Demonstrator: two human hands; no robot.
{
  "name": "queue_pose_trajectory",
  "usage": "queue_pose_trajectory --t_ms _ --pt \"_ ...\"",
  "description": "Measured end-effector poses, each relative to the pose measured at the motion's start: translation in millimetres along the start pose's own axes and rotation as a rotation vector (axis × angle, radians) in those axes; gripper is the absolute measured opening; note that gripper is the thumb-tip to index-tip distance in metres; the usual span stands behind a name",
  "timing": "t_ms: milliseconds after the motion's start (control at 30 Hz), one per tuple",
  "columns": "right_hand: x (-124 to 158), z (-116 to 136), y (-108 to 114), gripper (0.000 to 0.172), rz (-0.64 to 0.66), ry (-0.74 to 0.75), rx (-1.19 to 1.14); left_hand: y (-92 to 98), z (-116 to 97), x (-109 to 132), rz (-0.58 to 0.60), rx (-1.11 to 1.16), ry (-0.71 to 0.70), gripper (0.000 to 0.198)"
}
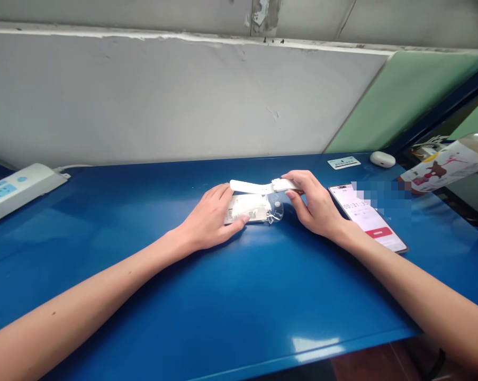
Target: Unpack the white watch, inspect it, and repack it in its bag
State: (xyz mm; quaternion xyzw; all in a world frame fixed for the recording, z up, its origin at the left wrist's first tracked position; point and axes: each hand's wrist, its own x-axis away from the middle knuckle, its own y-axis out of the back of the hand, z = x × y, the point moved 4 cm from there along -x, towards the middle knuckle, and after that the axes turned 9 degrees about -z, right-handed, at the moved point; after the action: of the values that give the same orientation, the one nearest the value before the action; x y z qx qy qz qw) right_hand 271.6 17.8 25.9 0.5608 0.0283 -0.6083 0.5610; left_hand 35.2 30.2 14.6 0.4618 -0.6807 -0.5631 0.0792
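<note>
In my right hand, thumb and fingers pinch one end of a white watch strap with a buckle; its free end points left. Whether a watch case is attached is hidden by the fingers. Just below the strap, a clear plastic pouch with a snap button and a printed paper inside lies on the blue table. My left hand grips the pouch's left end, the thumb across its front edge and the fingers behind it.
A phone showing a running timer lies beside my right wrist. Behind it are a card and a white earbud case. A printed bottle stands at the right, a white power strip at the far left. A wall borders the table's back.
</note>
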Motion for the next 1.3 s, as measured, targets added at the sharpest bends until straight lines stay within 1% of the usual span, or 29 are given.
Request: queue_pose_trajectory --t_ms 367,600,733,800,867,933,1000,1067,1100,1167,1233,1300 --pt "-0.9 6.5 3.3 0.026 -0.088 0.05 0.003 -4.7 8.8 3.3 0.016 0.027 0.103 0.078" --pt "-1.0 6.5 5.1 0.024 -0.11 0.058 -0.037 -0.2 7.1 2.5 0.019 0.092 0.162 0.079" --pt "-3.7 11.4 9.2 0.022 -0.141 0.062 -0.051 3.3 7.9 0.6 -0.01 0.133 0.189 0.081" --pt "-5.8 14.5 11.1 0.021 -0.148 0.057 -0.061 8.2 6.4 -1.3 -0.078 0.139 0.16 0.078" --pt "-9.0 17.9 12.9 0.021 -0.156 0.051 -0.078 16.4 1.2 -3.2 -0.186 0.126 0.093 0.073" --pt "-13.9 22.2 15.1 0.021 -0.173 0.045 -0.101 25.2 -8.2 -4.7 -0.289 0.105 0.002 0.065" --pt "-21.0 27.8 17.7 0.021 -0.201 0.036 -0.132 31.7 -19.8 -5.6 -0.355 0.074 -0.094 0.058" --pt "-30.1 35.3 19.9 0.018 -0.231 0.031 -0.173 35.6 -29.9 -6.0 -0.408 0.037 -0.151 0.052" --pt "-35.2 39.8 20.3 0.017 -0.239 0.031 -0.2 36.7 -33.3 -6.1 -0.43 0.022 -0.158 0.049" --pt "-46.0 48.7 20.0 0.017 -0.255 0.01 -0.272 36.9 -37.5 -6.2 -0.434 0.023 -0.152 0.041" --pt "-56.9 55.4 16.7 0.018 -0.246 -0.062 -0.348 36.7 -39.2 -5.9 -0.412 0.056 -0.135 0.032" --pt "-66.3 59.2 12.5 0.023 -0.257 -0.154 -0.421 37.8 -40.4 -5.2 -0.391 0.112 -0.112 0.023"
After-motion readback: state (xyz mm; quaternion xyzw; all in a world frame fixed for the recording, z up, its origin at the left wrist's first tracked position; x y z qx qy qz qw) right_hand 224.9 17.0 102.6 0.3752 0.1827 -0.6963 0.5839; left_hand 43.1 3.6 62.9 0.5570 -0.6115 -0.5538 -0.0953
